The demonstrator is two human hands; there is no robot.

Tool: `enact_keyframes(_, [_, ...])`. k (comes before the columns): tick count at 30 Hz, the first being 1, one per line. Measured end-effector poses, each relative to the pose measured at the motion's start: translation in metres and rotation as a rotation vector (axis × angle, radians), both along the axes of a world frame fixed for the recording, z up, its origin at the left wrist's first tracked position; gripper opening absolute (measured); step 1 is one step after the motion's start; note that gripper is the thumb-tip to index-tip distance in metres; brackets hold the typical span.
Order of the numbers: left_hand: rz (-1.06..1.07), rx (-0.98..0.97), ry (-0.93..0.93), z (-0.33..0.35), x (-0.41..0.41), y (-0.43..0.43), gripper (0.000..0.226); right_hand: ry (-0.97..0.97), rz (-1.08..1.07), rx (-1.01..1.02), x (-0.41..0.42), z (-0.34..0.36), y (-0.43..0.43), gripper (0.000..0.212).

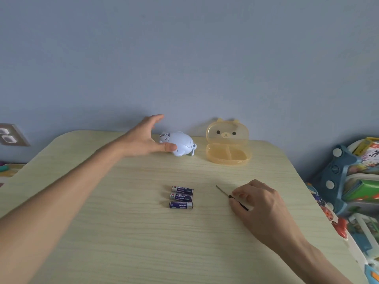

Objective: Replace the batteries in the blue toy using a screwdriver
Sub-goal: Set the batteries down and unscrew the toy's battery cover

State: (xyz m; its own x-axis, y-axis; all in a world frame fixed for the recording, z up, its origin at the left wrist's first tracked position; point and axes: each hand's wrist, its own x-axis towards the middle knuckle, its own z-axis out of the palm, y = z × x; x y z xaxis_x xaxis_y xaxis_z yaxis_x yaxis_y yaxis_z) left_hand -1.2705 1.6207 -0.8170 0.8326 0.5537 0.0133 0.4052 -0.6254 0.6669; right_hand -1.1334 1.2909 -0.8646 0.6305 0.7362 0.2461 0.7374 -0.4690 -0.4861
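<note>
The pale blue toy (181, 144) lies on its side at the back of the table (123, 232). My left hand (143, 138) reaches around its left side, thumb touching the toy's front and fingers spread above and behind it. Three dark blue batteries (181, 197) lie side by side in the middle of the table. To their right lies a thin screwdriver (227, 195) with a metal shaft and black handle. My right hand (258, 203) lies over the handle, its curled fingers pinching it against the table.
An open translucent orange bear-shaped box (228, 143) stands right of the toy near the wall. Colourful toy shelves (352, 181) crowd the table's right edge. A wall socket (10, 135) sits at the far left.
</note>
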Motion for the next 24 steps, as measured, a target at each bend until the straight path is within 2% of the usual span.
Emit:
enact_keyframes(2, [-0.027,-0.095,0.054,-0.006,0.011,0.012,0.148,0.014,-0.017,-0.008,0.001,0.002,-0.003,0.004])
enact_keyframes(5, [-0.085,-0.149,0.117,-0.017,0.022,0.018,0.11,0.028,-0.03,-0.019,0.003,0.003,-0.007,0.005])
enact_keyframes(8, [-0.097,-0.173,0.026,-0.027,0.022,0.022,0.08,0.032,-0.027,-0.009,0.006,0.003,-0.008,0.007])
enact_keyframes(11, [-0.069,-0.181,-0.053,-0.032,0.018,0.022,0.063,0.039,-0.022,0.0,0.007,0.002,-0.008,0.009])
enact_keyframes(17, [-0.105,-0.188,-0.152,-0.023,-0.002,-0.001,0.061,0.172,-0.014,0.102,0.011,0.02,-0.008,0.016])
enact_keyframes(24, [-0.22,-0.166,-0.226,0.016,-0.046,-0.088,0.066,0.204,0.171,0.253,-0.002,0.092,-0.027,0.015])
